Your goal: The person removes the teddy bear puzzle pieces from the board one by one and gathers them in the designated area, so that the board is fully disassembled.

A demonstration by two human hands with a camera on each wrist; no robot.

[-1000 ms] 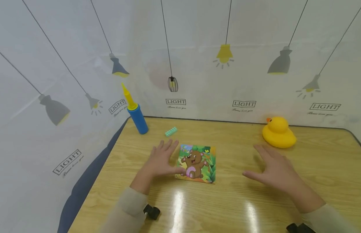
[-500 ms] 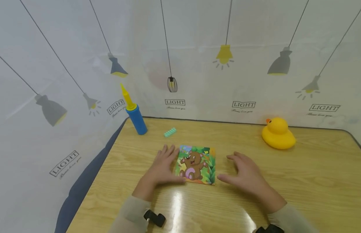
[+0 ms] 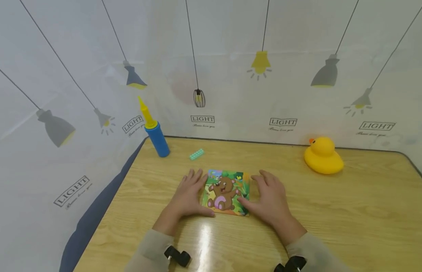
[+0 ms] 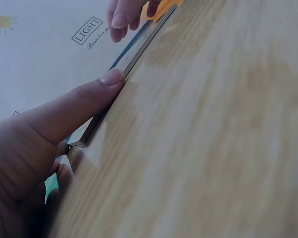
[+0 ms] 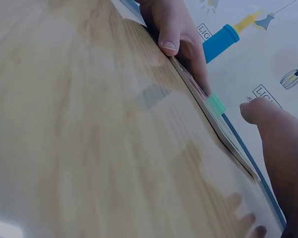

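Both hands, left hand (image 3: 188, 194) and right hand (image 3: 268, 196), flank the bear puzzle (image 3: 226, 192), fingers straight, thumbs touching its edges; it lies flat on the table (image 3: 350, 211), not yet lifted.

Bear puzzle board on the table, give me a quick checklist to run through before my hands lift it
1. Left hand at the bear puzzle board: ok, thumb presses its near edge.
2. Right hand at the board: ok, it rests along the right edge.
3. Board flat on the table: ok.
4. Fingers under the board: cannot tell.
5. Yellow duck, blue pump and green brick apart from the board: ok.
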